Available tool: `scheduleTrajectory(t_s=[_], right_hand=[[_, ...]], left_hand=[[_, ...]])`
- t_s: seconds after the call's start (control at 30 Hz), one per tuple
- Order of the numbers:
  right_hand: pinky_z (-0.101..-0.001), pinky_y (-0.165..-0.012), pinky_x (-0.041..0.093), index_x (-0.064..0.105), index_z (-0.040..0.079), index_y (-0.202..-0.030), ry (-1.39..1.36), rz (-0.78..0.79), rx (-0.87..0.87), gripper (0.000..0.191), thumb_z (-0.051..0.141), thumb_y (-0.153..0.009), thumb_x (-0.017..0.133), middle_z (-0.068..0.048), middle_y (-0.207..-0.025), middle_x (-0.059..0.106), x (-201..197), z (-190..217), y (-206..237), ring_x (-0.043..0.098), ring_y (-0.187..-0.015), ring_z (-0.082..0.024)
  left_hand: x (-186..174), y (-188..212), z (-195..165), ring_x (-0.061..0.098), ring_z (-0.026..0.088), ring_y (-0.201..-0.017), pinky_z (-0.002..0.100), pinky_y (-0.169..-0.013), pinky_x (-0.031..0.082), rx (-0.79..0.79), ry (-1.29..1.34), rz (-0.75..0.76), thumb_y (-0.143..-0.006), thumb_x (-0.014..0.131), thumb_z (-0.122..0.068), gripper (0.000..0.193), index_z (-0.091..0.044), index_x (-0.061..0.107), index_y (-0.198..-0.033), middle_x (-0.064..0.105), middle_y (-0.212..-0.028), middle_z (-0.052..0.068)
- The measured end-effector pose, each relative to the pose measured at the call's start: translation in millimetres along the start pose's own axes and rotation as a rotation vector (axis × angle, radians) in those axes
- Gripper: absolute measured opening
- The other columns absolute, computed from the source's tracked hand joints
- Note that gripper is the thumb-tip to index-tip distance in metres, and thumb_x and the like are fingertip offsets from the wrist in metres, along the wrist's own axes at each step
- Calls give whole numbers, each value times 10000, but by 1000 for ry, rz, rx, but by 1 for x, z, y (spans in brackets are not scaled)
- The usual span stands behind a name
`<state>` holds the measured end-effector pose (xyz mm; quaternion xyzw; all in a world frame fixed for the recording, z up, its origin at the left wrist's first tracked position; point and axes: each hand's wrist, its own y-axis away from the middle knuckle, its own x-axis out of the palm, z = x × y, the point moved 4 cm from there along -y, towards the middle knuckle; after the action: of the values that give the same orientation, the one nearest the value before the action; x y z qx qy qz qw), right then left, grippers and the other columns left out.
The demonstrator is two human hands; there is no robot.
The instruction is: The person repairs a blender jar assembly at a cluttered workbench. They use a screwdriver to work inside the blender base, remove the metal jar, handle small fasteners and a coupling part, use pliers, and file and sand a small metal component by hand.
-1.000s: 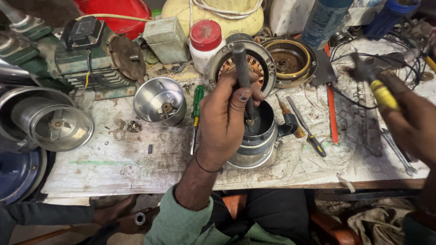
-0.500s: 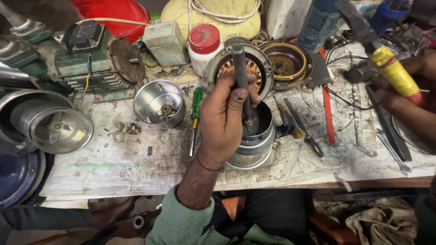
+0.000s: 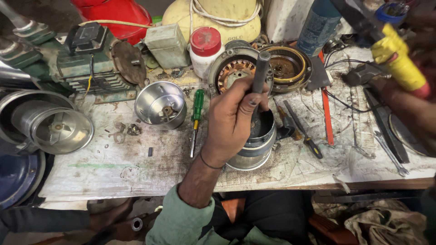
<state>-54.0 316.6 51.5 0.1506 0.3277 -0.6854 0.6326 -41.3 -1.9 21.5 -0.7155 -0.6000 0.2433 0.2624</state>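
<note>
Steel rod [image 3: 260, 72] upright in left hand [image 3: 231, 120]; over motor housing [image 3: 254, 147].

Open stretch of stained paper-covered bench top [image 3: 113, 168] toward the near left edge, broken only by small scattered metal bits [image 3: 127, 130] and a short dark pin [image 3: 150, 151]. Narrow lane between the shiny metal cup-shaped housing [image 3: 161, 106] and the cylindrical steel motor body [image 3: 254, 145], partly taken by a green-handled screwdriver [image 3: 196, 115] lying lengthwise. Far side walled off by a green electric motor [image 3: 91, 63], a white jar with red lid [image 3: 205, 50] and an open round stator with copper windings [image 3: 236, 72]. Right of the motor body, crowded: black-handled screwdriver [image 3: 302, 129], red flat strip [image 3: 326, 115], steel spanner [image 3: 389, 154], black wires [image 3: 345, 97]. Left edge blocked by a large polished metal drum [image 3: 50, 127].
</note>
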Motion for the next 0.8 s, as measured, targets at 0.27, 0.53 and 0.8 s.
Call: scheduleTrajectory(t_s=[0.27,0.53,0.8], right_hand=[[-317,-881,561,536,8,-1344,379,297,-608,432,98,-943,667,-121,-1142,668,8,108,-49,683,-1039,-169],[-332,-884,560,550,-7,-1361,577,430,-714,488,123,-918,711,-140,-1145,674,20,136,-57,682,-1036,-191],[-348,-887,558,565,-23,-1377,588,401,-705,546,147,-894,756,-159,-1148,679,8,144,-62,682,-1032,-213]], left_hand=[[1,-5,-4,698,121,-817,273,-791,568,37,-45,-7,-1128,553,-176,243,13,600,-1273,699,-890,49],[0,-3,-5,725,133,-803,279,-777,582,52,-30,22,-1135,565,-153,184,-2,623,-1220,708,-869,63],[-1,1,0,764,140,-841,275,-790,600,59,-45,26,-1142,559,-153,202,-10,636,-1263,747,-902,66]])
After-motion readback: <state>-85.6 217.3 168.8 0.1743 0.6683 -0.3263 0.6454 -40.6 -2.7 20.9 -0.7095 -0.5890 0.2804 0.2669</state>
